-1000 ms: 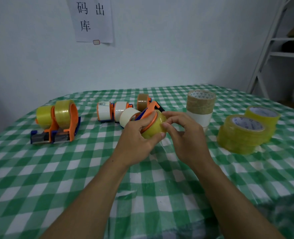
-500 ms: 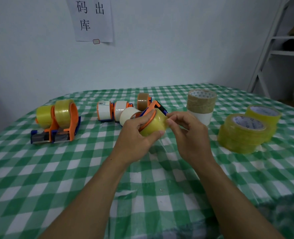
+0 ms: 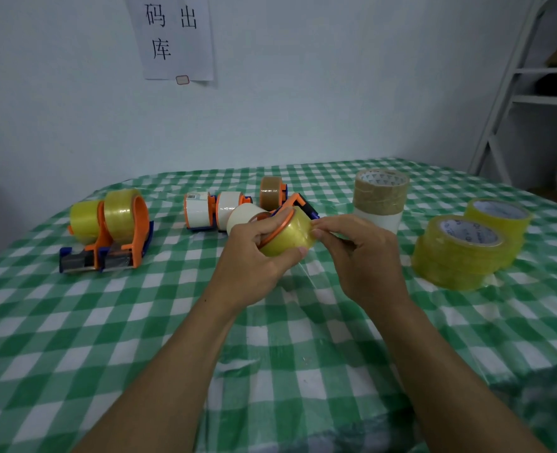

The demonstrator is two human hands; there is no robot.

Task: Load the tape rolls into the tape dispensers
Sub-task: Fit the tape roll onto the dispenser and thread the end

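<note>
My left hand (image 3: pixel 251 266) grips an orange tape dispenser (image 3: pixel 298 202) that carries a yellow clear tape roll (image 3: pixel 288 238), held above the table's middle. My right hand (image 3: pixel 365 256) pinches at the right edge of that roll with thumb and forefinger. A thin strip of clear tape hangs down from the roll between my hands. Two loaded orange dispensers with yellow rolls (image 3: pixel 110 230) stand at the left. Behind my hands lie dispensers with white rolls (image 3: pixel 211 209) and one with a brown roll (image 3: pixel 272 191).
A stack of brown and white tape rolls (image 3: pixel 380 197) stands right of centre. Two stacks of yellow rolls (image 3: pixel 463 250) sit at the far right. The green checked tablecloth (image 3: pixel 140 322) covers the table. A white shelf frame (image 3: pixel 506 93) stands at the back right.
My right hand's fingers have shifted from over the roll's front to its right edge, pinching there. The dispenser has tilted slightly in my left hand.
</note>
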